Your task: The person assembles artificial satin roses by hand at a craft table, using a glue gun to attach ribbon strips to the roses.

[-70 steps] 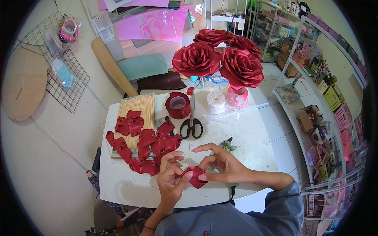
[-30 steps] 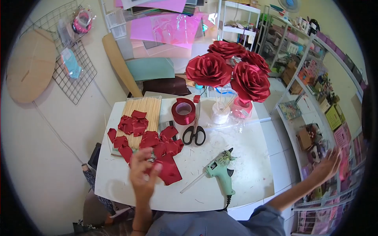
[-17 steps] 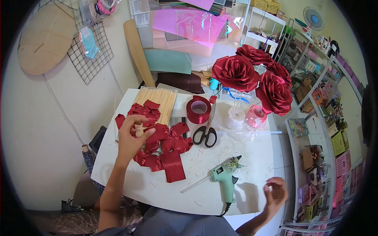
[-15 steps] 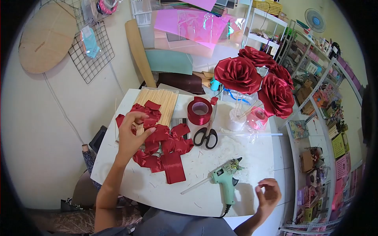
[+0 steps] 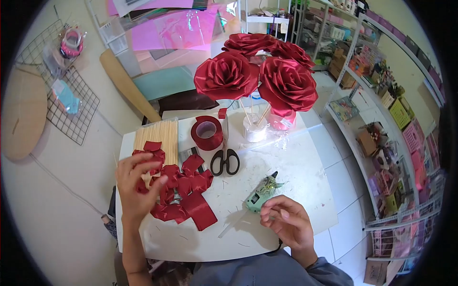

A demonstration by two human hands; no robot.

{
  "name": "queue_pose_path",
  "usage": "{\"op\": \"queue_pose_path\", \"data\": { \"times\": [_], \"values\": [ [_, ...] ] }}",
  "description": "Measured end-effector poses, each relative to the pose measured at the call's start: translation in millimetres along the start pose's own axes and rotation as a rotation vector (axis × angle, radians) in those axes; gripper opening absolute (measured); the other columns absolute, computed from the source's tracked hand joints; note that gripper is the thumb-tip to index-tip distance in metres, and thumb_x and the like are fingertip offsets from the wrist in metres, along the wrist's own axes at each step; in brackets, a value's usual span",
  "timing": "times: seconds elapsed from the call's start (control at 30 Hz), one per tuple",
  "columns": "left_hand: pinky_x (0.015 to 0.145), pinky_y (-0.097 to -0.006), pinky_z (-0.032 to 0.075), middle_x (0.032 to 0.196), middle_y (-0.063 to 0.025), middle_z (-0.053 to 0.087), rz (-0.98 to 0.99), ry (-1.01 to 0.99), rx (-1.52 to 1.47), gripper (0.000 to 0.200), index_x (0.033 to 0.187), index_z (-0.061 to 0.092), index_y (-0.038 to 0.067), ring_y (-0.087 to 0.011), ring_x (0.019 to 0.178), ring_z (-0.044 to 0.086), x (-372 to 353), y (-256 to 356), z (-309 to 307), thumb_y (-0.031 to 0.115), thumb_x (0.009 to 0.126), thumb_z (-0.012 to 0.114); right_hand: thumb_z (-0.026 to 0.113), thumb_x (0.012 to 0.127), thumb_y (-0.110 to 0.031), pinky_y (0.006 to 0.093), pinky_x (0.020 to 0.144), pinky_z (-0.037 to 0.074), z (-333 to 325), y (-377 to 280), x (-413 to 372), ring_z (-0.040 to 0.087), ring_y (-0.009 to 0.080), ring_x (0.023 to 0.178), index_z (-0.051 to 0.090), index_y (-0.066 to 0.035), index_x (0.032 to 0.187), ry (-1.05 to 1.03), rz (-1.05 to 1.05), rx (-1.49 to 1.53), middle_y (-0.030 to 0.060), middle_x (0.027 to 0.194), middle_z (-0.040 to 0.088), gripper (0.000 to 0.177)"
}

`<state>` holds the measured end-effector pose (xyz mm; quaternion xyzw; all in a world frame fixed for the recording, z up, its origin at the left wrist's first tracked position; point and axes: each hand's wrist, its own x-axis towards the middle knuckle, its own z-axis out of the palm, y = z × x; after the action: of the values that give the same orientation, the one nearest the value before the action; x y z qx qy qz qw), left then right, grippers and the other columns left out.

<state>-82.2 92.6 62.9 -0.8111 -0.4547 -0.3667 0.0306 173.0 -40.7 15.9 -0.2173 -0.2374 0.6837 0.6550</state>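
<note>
While the left hand (image 5: 136, 188) lies palm down, fingers spread and slack on a heap of red ribbon petals (image 5: 183, 190), the right hand (image 5: 286, 224) curls shut around the handle of one green glue gun (image 5: 257, 198) near the front of the white table (image 5: 286, 162). Beyond lie one pair of scissors (image 5: 225, 162), one ribbon roll (image 5: 206, 132) and a pack of wooden sticks (image 5: 160, 133). Four ribbon roses (image 5: 226, 76) rise on sticks from a white cup (image 5: 255, 131), with a pink jar (image 5: 281, 121) just beside it.
</note>
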Motion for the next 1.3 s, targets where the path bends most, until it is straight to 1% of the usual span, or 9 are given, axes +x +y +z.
{"op": "queue_pose_path", "data": {
  "times": [0.07,0.23,0.4,0.7,0.8,0.87,1.03,1.13,1.3],
  "values": [
    [0.079,-0.0343,0.033,0.097,-0.0029,0.055,0.040,-0.069,-0.221,0.026,0.079,0.061,0.010,-0.0228,0.090,0.047,-2,21,-9,0.013,0.056,0.072,0.047,0.083,-0.011,0.0270,0.078,0.037,4,5,3,0.049,0.0142,0.090,0.045,0.004,0.108,-0.088,0.100,0.033,0.0113,0.099,0.053,0.029],
    [0.075,-0.0357,0.031,0.101,-0.0035,0.052,0.384,-0.280,-0.154,0.029,0.087,0.056,0.009,-0.0225,0.088,0.047,-11,63,-6,0.022,0.064,0.067,0.046,0.084,-0.010,0.0269,0.081,0.035,24,15,5,0.047,0.0128,0.092,0.046,0.002,0.110,-0.106,0.094,-0.169,0.0096,0.103,0.052,0.029],
    [0.073,-0.0363,0.031,0.102,-0.0047,0.052,0.398,-0.312,-0.278,0.028,0.086,0.053,0.007,-0.0233,0.088,0.047,-17,63,0,0.022,0.067,0.066,0.047,0.084,-0.007,0.0276,0.086,0.033,38,16,7,0.046,0.0127,0.093,0.047,0.001,0.111,-0.154,0.076,-0.335,0.0086,0.107,0.050,0.028],
    [0.067,-0.0330,0.034,0.088,-0.0027,0.057,0.422,-0.088,-0.420,0.014,0.074,0.053,0.007,-0.0206,0.074,0.051,-35,65,9,0.004,0.064,0.062,0.048,0.083,-0.002,0.0265,0.086,0.033,44,19,-1,0.044,0.0124,0.089,0.047,-0.001,0.112,-0.253,0.058,-0.443,0.0070,0.106,0.048,0.029],
    [0.066,-0.0325,0.035,0.084,-0.0031,0.057,0.393,0.009,-0.470,0.014,0.073,0.052,0.007,-0.0207,0.072,0.052,-34,66,2,-0.001,0.064,0.058,0.049,0.081,0.000,0.0262,0.084,0.034,45,17,-4,0.044,0.0120,0.089,0.048,-0.002,0.112,-0.259,0.039,-0.435,0.0068,0.106,0.048,0.031],
    [0.065,-0.0337,0.038,0.075,-0.0079,0.058,0.238,0.089,-0.509,0.007,0.070,0.051,0.004,-0.0220,0.070,0.051,-32,71,-5,-0.002,0.069,0.051,0.055,0.076,0.001,0.0256,0.081,0.035,45,16,-6,0.045,0.0122,0.088,0.048,-0.002,0.112,-0.184,-0.078,-0.535,0.0064,0.105,0.049,0.037],
    [0.072,-0.0335,0.036,0.080,-0.0077,0.059,0.262,-0.212,-0.633,0.011,0.073,0.053,0.006,-0.0237,0.075,0.050,-43,92,-7,0.015,0.078,0.050,0.066,0.067,0.000,0.0251,0.075,0.036,42,21,-9,0.047,0.0129,0.084,0.045,-0.003,0.113,-0.097,-0.322,-0.795,0.0069,0.104,0.050,0.050],
    [0.072,-0.0334,0.032,0.086,-0.0016,0.057,0.277,-0.271,-0.671,0.011,0.077,0.053,0.008,-0.0204,0.079,0.050,-46,92,-4,0.011,0.070,0.060,0.069,0.063,-0.001,0.0256,0.072,0.037,41,22,-9,0.048,0.0137,0.083,0.044,-0.004,0.114,-0.096,-0.414,-0.847,0.0079,0.104,0.050,0.056],
    [0.072,-0.0334,0.032,0.082,-0.0009,0.056,0.318,-0.321,-0.667,0.011,0.074,0.052,0.009,-0.0191,0.079,0.050,-46,92,-3,0.009,0.067,0.061,0.071,0.060,-0.002,0.0262,0.069,0.039,39,24,-8,0.050,0.0153,0.081,0.044,-0.004,0.114,-0.097,-0.483,-0.958,0.0092,0.103,0.051,0.060]
  ]
}}
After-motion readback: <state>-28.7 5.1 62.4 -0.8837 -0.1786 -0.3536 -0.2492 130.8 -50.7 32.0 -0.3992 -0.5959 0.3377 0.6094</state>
